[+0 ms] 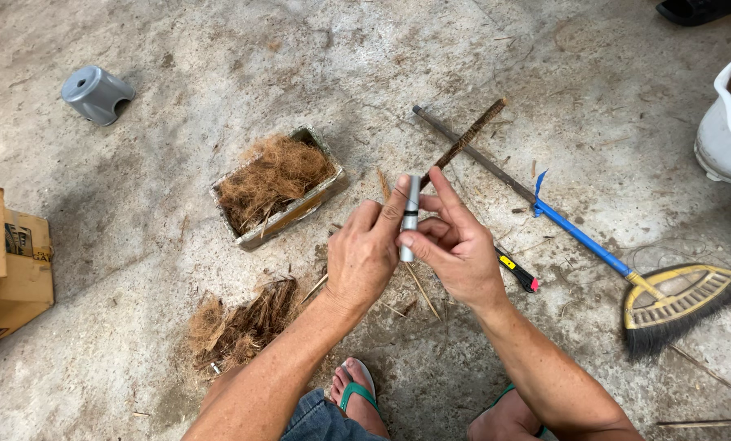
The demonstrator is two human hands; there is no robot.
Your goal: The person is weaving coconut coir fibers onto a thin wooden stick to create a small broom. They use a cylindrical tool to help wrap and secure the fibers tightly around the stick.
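Observation:
My left hand (364, 255) and my right hand (455, 245) meet in the middle of the view, both gripping a short grey tube (410, 214) with a black band, held upright. A brown fibre-wrapped stick (466, 139) rises from behind the tube toward the upper right, and its lower end is hidden by my fingers. A black and yellow utility knife (517, 270) lies on the concrete just right of my right hand. A box of brown coconut fibre (276, 184) sits to the upper left of my hands.
A loose pile of fibre (236, 327) lies near my left forearm. A broom with a blue handle (582, 238) stretches to the right. A grey plastic stool (96, 94), a cardboard box (10, 265) and a white pot (729, 122) stand around. My sandalled foot (356, 396) shows below.

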